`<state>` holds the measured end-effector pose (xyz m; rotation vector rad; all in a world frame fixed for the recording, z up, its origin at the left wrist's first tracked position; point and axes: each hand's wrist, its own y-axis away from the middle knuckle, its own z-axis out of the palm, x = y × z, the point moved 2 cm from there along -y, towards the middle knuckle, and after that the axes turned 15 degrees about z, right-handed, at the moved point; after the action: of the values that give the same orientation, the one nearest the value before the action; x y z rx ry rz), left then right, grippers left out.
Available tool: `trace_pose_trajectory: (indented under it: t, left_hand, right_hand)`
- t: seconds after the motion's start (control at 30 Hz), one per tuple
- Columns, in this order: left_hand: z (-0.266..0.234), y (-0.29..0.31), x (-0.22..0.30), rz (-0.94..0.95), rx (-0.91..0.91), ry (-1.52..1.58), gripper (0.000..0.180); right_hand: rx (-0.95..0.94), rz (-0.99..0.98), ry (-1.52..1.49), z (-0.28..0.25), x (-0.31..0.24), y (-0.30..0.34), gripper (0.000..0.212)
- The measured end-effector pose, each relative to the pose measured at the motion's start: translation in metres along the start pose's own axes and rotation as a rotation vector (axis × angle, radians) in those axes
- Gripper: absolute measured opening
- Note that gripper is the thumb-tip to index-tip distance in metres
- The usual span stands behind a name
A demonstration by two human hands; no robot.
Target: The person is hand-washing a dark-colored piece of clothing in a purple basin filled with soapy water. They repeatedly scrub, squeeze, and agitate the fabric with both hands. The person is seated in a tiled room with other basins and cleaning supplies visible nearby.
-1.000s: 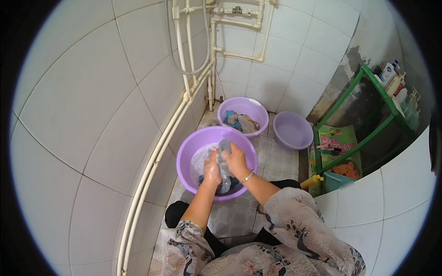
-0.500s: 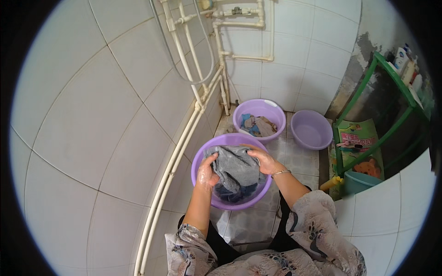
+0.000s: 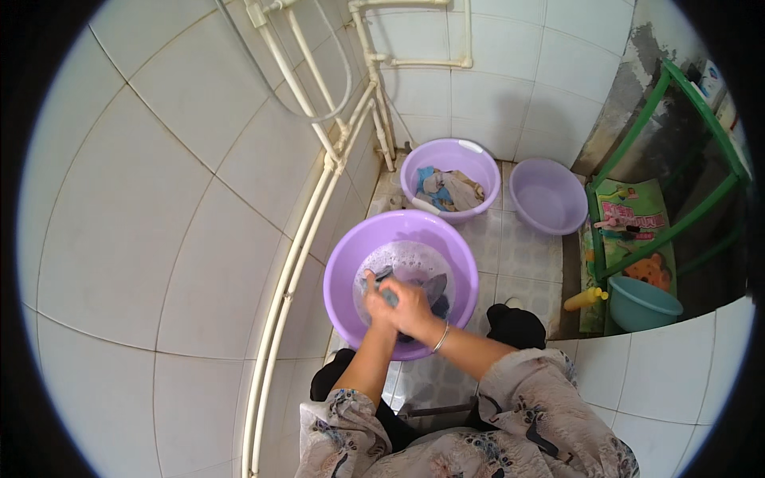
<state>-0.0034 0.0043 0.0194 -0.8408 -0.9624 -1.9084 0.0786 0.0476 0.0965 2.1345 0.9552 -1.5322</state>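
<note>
Right in front of me stands a large purple basin with foamy water in it. A wet grey garment lies partly in the water, next to dark blue cloth. My left hand and my right hand are pressed together over the basin. Both are closed on a bunched part of the grey garment, which shows between them. The right hand crosses close against the left, and some fingers are hidden. A bracelet circles my right wrist.
Behind stands a purple basin holding clothes; beside it is another purple basin. At right are a green metal rack, a teal basin and a yellow bottle. Pale pipes run along the left wall.
My hands have come together and lowered toward the water; before, they held the grey garment spread between them. The garment is now bunched and partly in the water. The view has shifted slightly.
</note>
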Motion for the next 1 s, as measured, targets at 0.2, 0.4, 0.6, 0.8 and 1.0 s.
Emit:
trace_pose_trajectory:
  t: [0.2,0.4,0.6,0.8,1.0]
  left_hand:
    - [0.029,0.018,0.022,0.068,-0.05,-0.096,0.049]
    - [-0.002,-0.012,0.006,0.057,-0.14,0.203,0.036]
    - [-0.001,-0.007,0.007,0.048,-0.195,0.066,0.036]
    - [-0.005,-0.004,0.001,-0.093,-0.15,0.041,0.037]
    - [0.016,0.009,0.063,-0.104,-0.726,-0.545,0.045]
  right_hand:
    - [0.175,0.179,0.044,-0.008,0.008,-0.033,0.021]
    - [0.024,0.047,0.202,0.008,0.011,-0.023,0.023]
    - [0.143,0.01,0.089,0.002,0.011,-0.025,0.021]
    - [0.036,0.018,0.278,0.011,0.029,-0.03,0.017]
    - [-0.076,0.581,-0.358,-0.017,0.07,-0.07,0.043]
